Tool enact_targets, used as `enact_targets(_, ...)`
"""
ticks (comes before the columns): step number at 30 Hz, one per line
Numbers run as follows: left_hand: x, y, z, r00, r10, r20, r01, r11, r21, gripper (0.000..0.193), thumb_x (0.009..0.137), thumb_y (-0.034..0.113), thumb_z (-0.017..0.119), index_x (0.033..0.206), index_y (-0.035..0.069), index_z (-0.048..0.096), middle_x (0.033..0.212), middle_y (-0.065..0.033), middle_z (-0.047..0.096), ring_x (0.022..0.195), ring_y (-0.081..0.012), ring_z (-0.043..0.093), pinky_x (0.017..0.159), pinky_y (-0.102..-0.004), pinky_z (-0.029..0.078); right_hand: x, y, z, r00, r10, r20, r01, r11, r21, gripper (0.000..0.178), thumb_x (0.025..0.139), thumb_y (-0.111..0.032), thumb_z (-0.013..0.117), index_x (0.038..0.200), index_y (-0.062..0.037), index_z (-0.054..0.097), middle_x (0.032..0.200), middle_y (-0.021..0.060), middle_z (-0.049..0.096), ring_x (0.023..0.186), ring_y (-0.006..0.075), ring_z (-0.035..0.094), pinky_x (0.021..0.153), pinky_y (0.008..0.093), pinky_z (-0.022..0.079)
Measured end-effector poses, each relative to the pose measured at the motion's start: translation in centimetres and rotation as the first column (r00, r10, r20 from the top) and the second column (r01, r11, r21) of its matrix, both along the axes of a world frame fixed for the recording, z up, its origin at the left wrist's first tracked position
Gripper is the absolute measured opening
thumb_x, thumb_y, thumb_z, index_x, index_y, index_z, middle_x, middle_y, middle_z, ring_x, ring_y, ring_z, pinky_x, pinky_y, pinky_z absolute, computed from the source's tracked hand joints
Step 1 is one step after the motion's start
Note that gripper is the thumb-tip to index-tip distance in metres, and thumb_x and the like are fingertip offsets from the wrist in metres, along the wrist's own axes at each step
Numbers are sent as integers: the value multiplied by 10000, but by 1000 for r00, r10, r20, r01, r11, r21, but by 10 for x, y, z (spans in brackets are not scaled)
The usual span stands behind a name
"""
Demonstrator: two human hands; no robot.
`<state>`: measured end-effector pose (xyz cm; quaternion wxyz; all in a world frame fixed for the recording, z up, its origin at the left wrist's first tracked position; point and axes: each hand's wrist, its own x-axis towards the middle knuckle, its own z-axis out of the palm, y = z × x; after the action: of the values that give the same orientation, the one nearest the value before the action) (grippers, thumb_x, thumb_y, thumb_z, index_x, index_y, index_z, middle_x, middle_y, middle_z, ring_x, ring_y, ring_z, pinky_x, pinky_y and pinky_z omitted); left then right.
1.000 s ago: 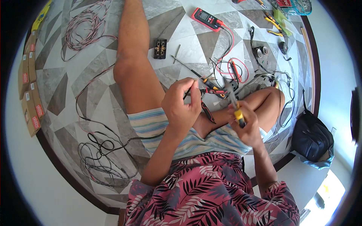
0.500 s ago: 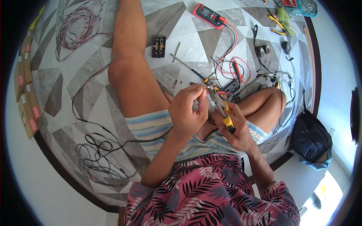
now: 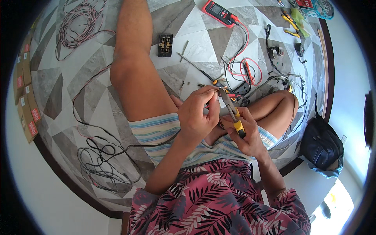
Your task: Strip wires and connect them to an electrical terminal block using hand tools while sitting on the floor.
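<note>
My left hand (image 3: 199,111) is closed, thumb and forefinger pinching the end of a thin wire (image 3: 216,90); a bit of its tip shows past the fingers. My right hand (image 3: 247,135) grips pliers (image 3: 228,102) with yellow-and-black handles. Their metal jaws reach up to the wire tip, right beside my left fingertips. Whether the jaws bite the wire is too small to tell. A black cable (image 3: 154,145) crosses my lap and vanishes behind my left wrist.
Ahead on the tiled floor lie a black terminal block (image 3: 165,46), a screwdriver (image 3: 197,69), a red multimeter (image 3: 219,13) with leads, and yellow-black pliers (image 3: 290,23). Coiled wires (image 3: 80,23) and tangled cable (image 3: 105,164) are left, near cardboard boxes (image 3: 29,113). A black bag (image 3: 322,141) sits right.
The pliers have swung slightly, and their jaws now look closer together, up at the wire tip. My left hand has shifted a little to the right, still pinching.
</note>
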<state>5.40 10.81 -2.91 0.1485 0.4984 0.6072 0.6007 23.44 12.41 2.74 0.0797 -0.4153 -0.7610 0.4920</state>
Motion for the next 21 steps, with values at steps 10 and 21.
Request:
enact_targets(10, -1, 1, 0, 999, -4, 32, 3, 1000, 4, 147, 810, -70, 642, 933, -23, 578, 891, -158, 697, 799, -248, 701, 701, -303, 555, -4, 1, 4, 1000, -20, 15, 20, 1000, 4, 394, 760, 12, 630, 1154, 13, 615, 1144, 209, 477, 1031, 360, 540, 887, 387, 447)
enact_targets(21, -1, 0, 0, 999, -1, 33, 1, 1000, 3, 152, 811, -65, 646, 940, -20, 578, 900, -161, 696, 800, -249, 699, 705, -302, 552, -5, 2, 3, 1000, -2, 1, 2, 1000, 6, 383, 772, 7, 632, 1154, 17, 608, 1128, 204, 493, 1015, 358, 549, 876, 391, 451)
